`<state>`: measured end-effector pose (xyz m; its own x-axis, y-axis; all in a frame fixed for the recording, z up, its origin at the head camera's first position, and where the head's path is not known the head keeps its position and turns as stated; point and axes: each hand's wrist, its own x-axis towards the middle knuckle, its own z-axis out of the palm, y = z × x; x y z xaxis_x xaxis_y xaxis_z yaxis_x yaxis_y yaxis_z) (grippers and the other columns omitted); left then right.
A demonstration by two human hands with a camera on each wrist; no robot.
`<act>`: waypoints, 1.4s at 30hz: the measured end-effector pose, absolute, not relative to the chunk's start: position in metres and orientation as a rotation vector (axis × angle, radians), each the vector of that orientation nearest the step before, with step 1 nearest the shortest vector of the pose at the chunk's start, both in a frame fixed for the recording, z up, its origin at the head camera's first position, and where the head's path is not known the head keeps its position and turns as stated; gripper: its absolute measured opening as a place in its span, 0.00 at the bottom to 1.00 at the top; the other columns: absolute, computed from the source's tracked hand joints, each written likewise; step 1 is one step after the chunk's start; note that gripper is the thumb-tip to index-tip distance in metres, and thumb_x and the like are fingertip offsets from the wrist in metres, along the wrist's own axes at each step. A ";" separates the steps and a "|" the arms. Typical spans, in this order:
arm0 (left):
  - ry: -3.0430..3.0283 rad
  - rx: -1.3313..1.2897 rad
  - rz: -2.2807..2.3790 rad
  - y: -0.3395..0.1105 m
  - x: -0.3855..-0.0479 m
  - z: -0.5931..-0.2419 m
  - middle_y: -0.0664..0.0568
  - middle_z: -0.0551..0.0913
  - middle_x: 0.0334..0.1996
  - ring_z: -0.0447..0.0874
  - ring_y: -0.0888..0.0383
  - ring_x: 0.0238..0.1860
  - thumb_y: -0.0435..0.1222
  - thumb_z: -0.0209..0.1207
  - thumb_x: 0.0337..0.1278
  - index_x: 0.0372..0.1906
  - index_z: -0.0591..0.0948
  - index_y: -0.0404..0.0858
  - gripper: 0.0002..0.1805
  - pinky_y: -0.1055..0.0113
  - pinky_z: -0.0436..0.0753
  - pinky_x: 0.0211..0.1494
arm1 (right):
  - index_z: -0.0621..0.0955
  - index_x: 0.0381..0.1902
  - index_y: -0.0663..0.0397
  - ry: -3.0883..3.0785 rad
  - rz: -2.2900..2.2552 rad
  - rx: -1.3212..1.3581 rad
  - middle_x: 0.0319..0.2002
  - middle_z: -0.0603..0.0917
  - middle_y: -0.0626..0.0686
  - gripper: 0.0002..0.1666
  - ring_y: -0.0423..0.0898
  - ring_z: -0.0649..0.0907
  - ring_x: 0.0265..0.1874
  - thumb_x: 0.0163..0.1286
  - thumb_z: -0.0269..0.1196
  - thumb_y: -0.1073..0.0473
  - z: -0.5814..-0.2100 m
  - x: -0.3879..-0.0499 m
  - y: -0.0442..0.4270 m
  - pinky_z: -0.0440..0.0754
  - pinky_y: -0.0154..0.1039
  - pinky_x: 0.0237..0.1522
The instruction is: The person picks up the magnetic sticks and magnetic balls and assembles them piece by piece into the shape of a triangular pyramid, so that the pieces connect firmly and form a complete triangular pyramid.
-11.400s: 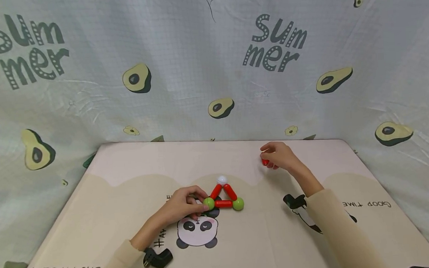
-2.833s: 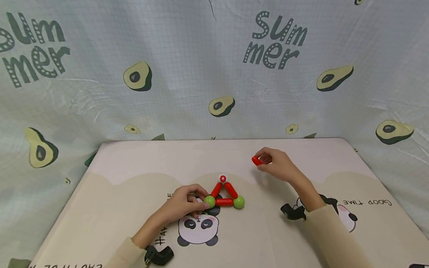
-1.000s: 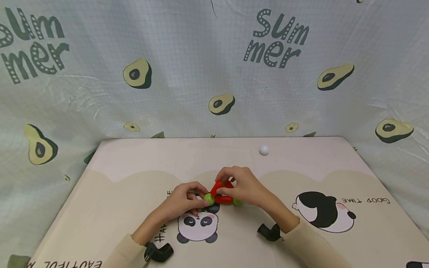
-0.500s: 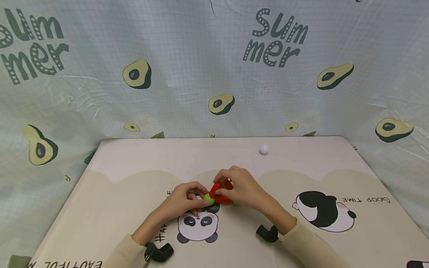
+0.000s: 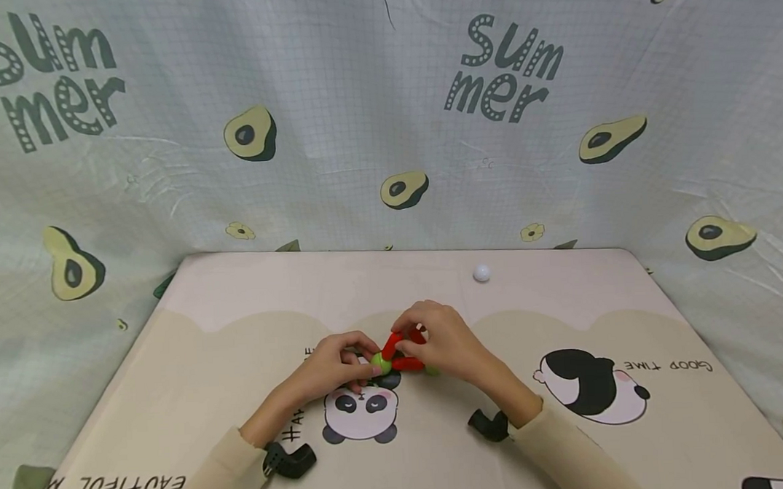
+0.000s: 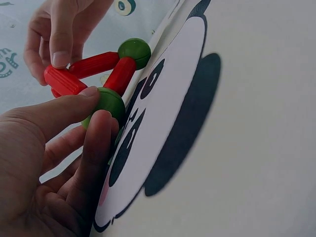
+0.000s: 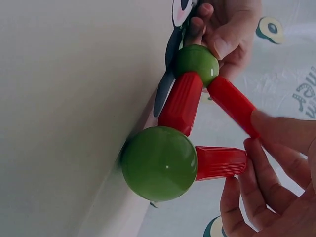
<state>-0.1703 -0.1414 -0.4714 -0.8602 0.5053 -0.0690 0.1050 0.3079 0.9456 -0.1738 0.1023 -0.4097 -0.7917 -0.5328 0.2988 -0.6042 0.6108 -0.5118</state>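
My left hand (image 5: 334, 364) pinches a green ball (image 6: 109, 104) between thumb and fingers, low over the tablecloth. Two red rods join that ball. One, a base rod (image 7: 181, 103), runs to a second green ball (image 7: 160, 163); the other, a slanting rod (image 7: 232, 104), has its free end pinched by my right hand (image 5: 444, 341). From the second ball a third red rod (image 7: 220, 162) reaches my right hand's other fingertips, which touch its end. Where the two slanting rods come together is partly hidden by my right fingers in the head view.
A loose white ball (image 5: 482, 273) lies near the table's back edge, right of centre. The pale cloth (image 5: 479, 445) has printed panda and dog faces. A patterned curtain (image 5: 333, 116) hangs behind the table.
The white ball, earlier at the triangle's apex, lies apart at the back right. My right hand came from there to the rods and has barely moved since; my left stays on the green ball.
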 end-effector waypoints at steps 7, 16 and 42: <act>2.220 0.537 1.572 -0.142 -0.171 -0.472 0.46 0.86 0.37 0.85 0.58 0.22 0.39 0.70 0.62 0.52 0.83 0.38 0.16 0.66 0.87 0.30 | 0.89 0.40 0.52 -2.693 0.897 0.938 0.36 0.87 0.48 0.10 0.43 0.84 0.38 0.60 0.76 0.63 -0.411 -0.175 0.102 0.89 0.43 0.42; 2.219 0.537 1.579 -0.143 -0.170 -0.469 0.47 0.86 0.37 0.85 0.58 0.22 0.39 0.70 0.62 0.51 0.83 0.38 0.16 0.66 0.87 0.30 | 0.88 0.44 0.54 -2.738 1.027 0.914 0.40 0.88 0.48 0.14 0.45 0.85 0.41 0.60 0.76 0.63 -0.408 -0.179 0.105 0.89 0.44 0.45; 2.199 0.551 1.590 -0.143 -0.170 -0.472 0.46 0.85 0.38 0.84 0.60 0.23 0.38 0.70 0.62 0.53 0.83 0.37 0.17 0.68 0.86 0.29 | 0.86 0.47 0.53 -2.732 1.295 0.513 0.41 0.89 0.53 0.11 0.46 0.86 0.40 0.68 0.69 0.64 -0.400 -0.228 0.180 0.85 0.39 0.45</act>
<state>-0.1699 -0.1430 -0.4723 -0.8550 0.5141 -0.0683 0.0963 0.2869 0.9531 -0.2278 0.1797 -0.4003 -0.9413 -0.2659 0.2078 -0.3292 0.5880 -0.7388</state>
